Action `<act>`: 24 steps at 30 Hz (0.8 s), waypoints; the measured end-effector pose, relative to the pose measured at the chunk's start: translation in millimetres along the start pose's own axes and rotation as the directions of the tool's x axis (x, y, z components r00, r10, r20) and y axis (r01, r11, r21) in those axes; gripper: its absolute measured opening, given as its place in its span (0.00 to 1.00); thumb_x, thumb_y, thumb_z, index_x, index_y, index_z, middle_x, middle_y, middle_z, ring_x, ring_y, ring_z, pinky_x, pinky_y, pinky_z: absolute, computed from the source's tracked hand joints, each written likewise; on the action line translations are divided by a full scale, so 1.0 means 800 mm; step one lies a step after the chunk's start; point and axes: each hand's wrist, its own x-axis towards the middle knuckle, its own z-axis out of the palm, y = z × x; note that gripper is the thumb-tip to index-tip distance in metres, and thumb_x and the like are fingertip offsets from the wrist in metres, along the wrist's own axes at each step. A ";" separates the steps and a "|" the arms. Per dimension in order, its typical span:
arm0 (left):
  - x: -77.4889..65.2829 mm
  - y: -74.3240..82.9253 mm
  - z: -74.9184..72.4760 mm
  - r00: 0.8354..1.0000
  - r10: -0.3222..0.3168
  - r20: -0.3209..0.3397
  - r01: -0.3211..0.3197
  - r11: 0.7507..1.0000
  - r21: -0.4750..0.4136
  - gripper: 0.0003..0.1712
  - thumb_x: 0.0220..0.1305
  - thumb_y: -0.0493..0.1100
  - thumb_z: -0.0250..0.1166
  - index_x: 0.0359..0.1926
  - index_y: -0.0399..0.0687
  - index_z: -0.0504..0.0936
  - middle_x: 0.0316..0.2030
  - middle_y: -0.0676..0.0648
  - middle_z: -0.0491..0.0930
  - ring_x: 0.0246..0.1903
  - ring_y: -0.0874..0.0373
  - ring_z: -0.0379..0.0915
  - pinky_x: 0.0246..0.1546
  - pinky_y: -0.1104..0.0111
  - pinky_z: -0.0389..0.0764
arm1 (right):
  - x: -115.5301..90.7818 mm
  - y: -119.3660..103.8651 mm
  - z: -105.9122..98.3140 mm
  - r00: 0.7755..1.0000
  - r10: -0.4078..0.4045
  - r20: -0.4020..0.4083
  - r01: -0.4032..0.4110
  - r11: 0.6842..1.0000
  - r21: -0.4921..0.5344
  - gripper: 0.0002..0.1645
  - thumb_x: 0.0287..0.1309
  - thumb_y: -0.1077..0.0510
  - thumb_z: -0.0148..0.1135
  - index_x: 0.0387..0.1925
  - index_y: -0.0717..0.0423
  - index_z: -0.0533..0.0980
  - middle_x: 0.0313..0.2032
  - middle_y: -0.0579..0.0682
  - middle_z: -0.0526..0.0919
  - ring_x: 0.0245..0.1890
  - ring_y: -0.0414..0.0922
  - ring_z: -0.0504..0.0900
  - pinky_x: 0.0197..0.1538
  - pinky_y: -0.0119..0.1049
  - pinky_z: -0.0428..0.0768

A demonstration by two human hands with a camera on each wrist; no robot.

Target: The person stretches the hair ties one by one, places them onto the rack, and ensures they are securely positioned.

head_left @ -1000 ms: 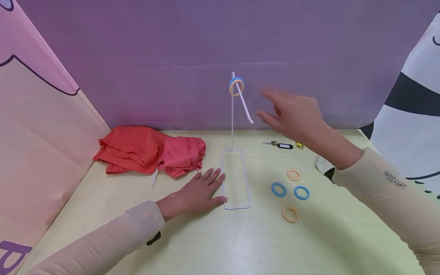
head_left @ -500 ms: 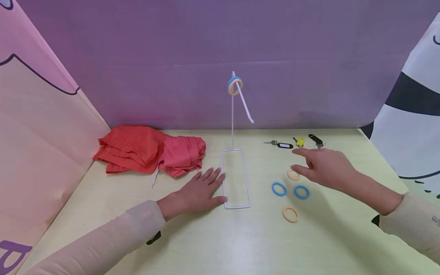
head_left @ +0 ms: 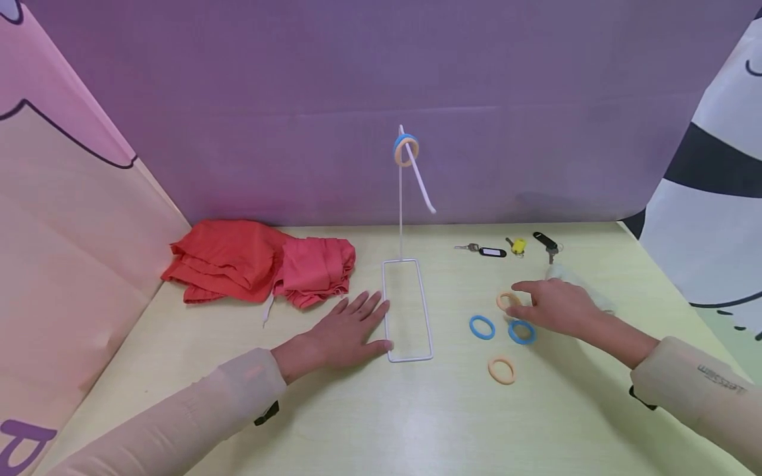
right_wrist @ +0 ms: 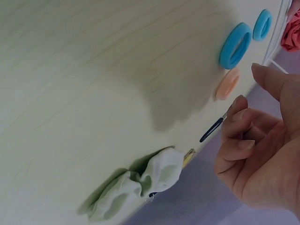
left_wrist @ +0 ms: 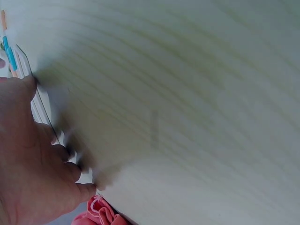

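My left hand (head_left: 339, 336) lies flat on the table, its fingertips and thumb at the left bar of a white wire stand's base (head_left: 428, 317). On the stand's sloping arm (head_left: 421, 182) hang a blue ring and a peach ring (head_left: 397, 158). Over the right side hovers my right hand (head_left: 558, 307), thumb and index finger apart, nothing between them. It is nearest a peach ring (head_left: 503, 299), which it partly overlaps, and a blue ring (head_left: 522, 341). Another blue ring (head_left: 476, 335) and a second loose peach ring (head_left: 506, 381) lie closer in. The right wrist view shows its other fingers loosely curled.
Folded red cloth (head_left: 229, 261) and pinker cloth (head_left: 315, 268) lie at the back left. Along the back right are a key with a black tag (head_left: 493, 252), a yellow-headed key (head_left: 519, 246) and another black-tagged key (head_left: 544, 240). A whitish cloth (right_wrist: 161, 171) lies behind my right hand.
My right hand has come down and to the right from beside the stand's arm to over the loose rings. The left hand has stayed in place.
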 end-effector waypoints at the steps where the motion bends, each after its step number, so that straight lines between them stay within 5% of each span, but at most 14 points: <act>1: 0.000 0.000 0.001 1.000 0.000 -0.002 0.000 1.000 0.001 0.49 0.71 0.72 0.46 0.81 0.55 0.42 0.81 0.50 0.38 0.81 0.48 0.31 0.78 0.46 0.42 | 0.003 0.000 0.001 1.000 0.006 0.007 -0.006 1.000 -0.002 0.34 0.62 0.38 0.63 0.62 0.54 0.77 0.13 0.40 0.73 0.18 0.40 0.71 0.18 0.37 0.64; 16: 0.000 0.001 -0.002 1.000 0.006 -0.004 -0.006 1.000 0.006 0.48 0.71 0.70 0.48 0.81 0.54 0.44 0.81 0.48 0.40 0.81 0.46 0.33 0.78 0.45 0.44 | 0.015 -0.003 0.005 0.994 0.034 0.101 -0.036 0.999 0.017 0.36 0.64 0.39 0.61 0.64 0.58 0.75 0.14 0.44 0.75 0.17 0.42 0.71 0.18 0.36 0.60; 24: 0.001 -0.001 0.000 1.000 -0.002 -0.001 0.002 1.000 0.008 0.49 0.70 0.72 0.48 0.81 0.56 0.42 0.81 0.50 0.39 0.81 0.48 0.32 0.78 0.46 0.43 | 0.015 -0.004 0.007 0.997 0.007 0.073 -0.007 1.000 -0.001 0.30 0.65 0.44 0.61 0.60 0.58 0.78 0.11 0.43 0.70 0.13 0.40 0.64 0.18 0.33 0.58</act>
